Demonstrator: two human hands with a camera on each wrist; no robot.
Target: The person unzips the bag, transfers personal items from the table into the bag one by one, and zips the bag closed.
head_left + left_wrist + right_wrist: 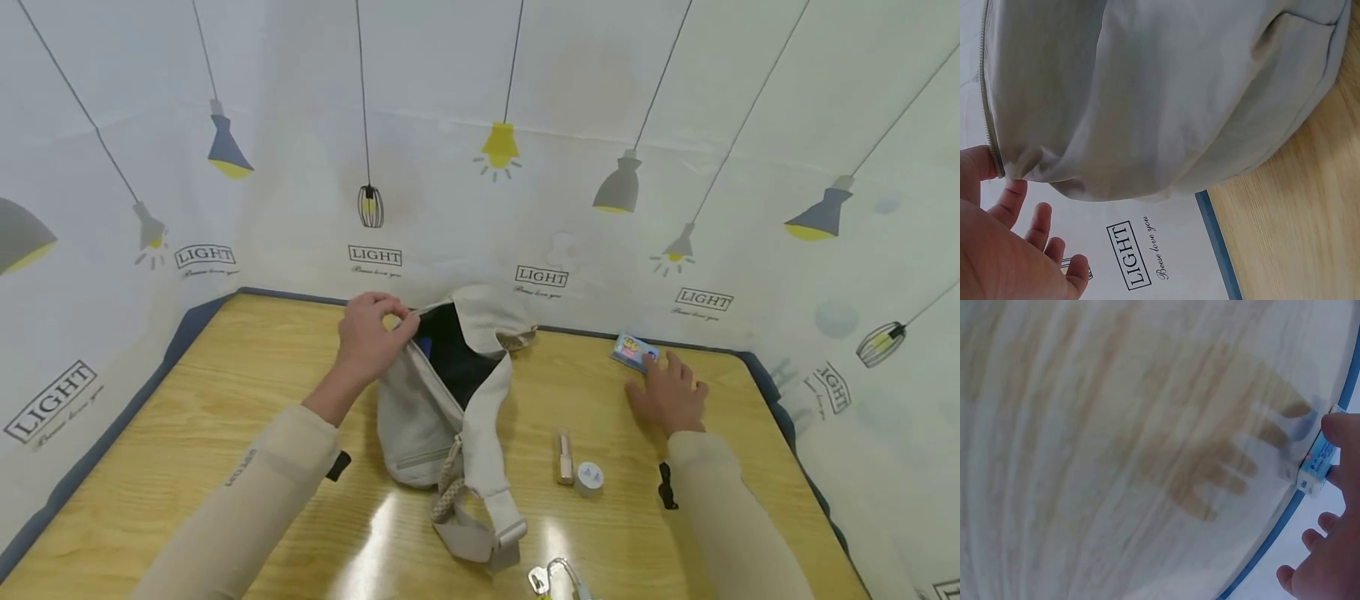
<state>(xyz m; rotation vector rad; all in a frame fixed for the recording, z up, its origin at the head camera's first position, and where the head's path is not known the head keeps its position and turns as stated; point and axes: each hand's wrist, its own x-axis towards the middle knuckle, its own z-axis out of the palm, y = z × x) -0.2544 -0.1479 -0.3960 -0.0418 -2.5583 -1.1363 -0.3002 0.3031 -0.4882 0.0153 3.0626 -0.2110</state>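
Observation:
A light grey fabric bag [420,417] with a zipped opening lies on the table, its dark inside showing and a bit of something blue within. My left hand [371,333] pinches the zip edge of the opening between thumb and forefinger; the left wrist view shows the bag's side [1141,94] hanging from that pinch. At the far right, my right hand [671,392] reaches with spread fingers to a small blue printed box [634,352]. In the right wrist view its thumb [1340,430] overlaps the box [1319,459]; firm contact cannot be made out.
A lipstick-like tube [565,458] stands or lies beside a small round white-lidded jar [590,478], right of the bag. Metal keys [540,579] or a similar item lie at the front edge of view. The bag's strap [487,450] trails forward. A printed curtain [450,83] borders the table.

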